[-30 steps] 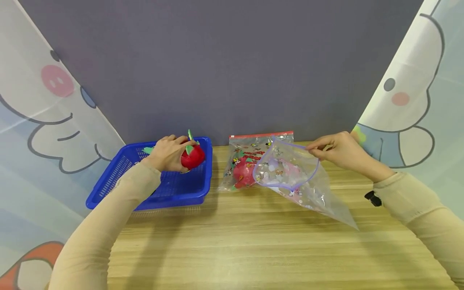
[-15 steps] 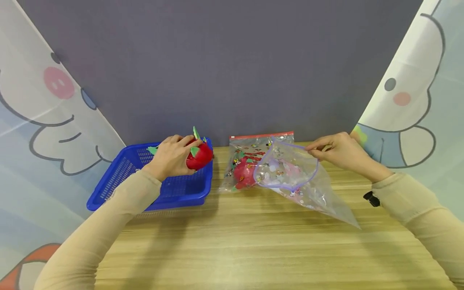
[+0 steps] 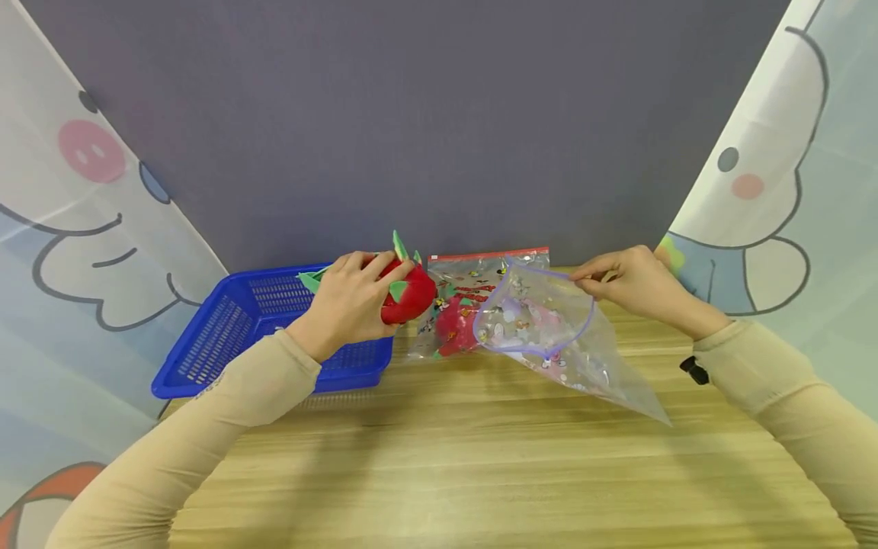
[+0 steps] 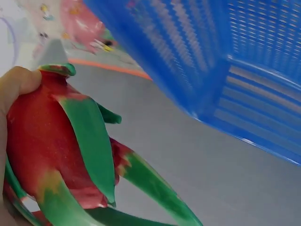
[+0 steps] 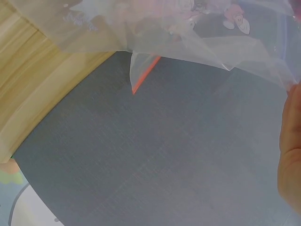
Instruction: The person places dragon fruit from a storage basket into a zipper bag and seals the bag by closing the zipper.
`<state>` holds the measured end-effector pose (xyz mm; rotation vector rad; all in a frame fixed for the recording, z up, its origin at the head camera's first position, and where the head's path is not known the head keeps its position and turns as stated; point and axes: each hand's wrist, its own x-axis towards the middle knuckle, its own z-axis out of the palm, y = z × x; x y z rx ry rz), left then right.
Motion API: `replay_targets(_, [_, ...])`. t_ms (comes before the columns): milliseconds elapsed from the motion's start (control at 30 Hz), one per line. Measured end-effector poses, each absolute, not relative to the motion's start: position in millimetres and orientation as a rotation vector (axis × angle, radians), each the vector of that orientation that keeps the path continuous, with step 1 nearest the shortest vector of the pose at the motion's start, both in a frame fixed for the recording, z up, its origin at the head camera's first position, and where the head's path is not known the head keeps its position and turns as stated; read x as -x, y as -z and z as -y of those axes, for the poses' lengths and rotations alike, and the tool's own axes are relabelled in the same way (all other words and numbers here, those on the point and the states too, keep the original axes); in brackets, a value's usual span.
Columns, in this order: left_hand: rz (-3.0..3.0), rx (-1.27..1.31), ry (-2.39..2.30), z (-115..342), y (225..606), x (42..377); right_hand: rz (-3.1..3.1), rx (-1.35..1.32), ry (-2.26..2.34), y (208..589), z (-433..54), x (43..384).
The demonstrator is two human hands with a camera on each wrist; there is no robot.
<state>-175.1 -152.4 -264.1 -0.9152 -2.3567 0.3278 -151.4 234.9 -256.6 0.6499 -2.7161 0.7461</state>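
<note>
My left hand [image 3: 353, 301] grips a red dragon fruit [image 4: 51, 136] with green leafy scales, over the right end of the blue basket [image 3: 357, 377]. In the left wrist view the thumb presses near the fruit's tip, and its leaves splay out below. My right hand [image 3: 631, 286] pinches the purple-edged rim of a clear zip bag [image 3: 604, 374], whose mouth gapes toward the left. Behind that bag lies a second clear bag [image 3: 473, 267] with a red zip and cartoon prints, a red fruit [image 3: 455, 324] inside it. In the right wrist view only fingers [image 5: 292, 122] show at the bag's edge.
A grey partition [image 3: 439, 130] rises behind the wooden table [image 3: 480, 465]. Cartoon-printed curtains [image 3: 62, 252] hang at both sides. A black clip [image 3: 694, 370] shows beside the right sleeve.
My left hand has carried the dragon fruit up and to the right, from inside the basket to its right rim. The right hand keeps its pinch on the bag, nearly still.
</note>
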Motion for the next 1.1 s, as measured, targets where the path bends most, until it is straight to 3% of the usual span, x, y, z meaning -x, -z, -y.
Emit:
replay_targets(800, [2.08, 1.066, -0.202, 47.6, 260.5, 146.7, 2.691, -0.474, -0.709, 256.9, -232.3, 145.5])
replay_targets(1100, [2.093, 1.055, -0.187, 23.3, 264.0, 145.5, 2.583, -0.611, -0.654, 255.2, -222.3, 140.0])
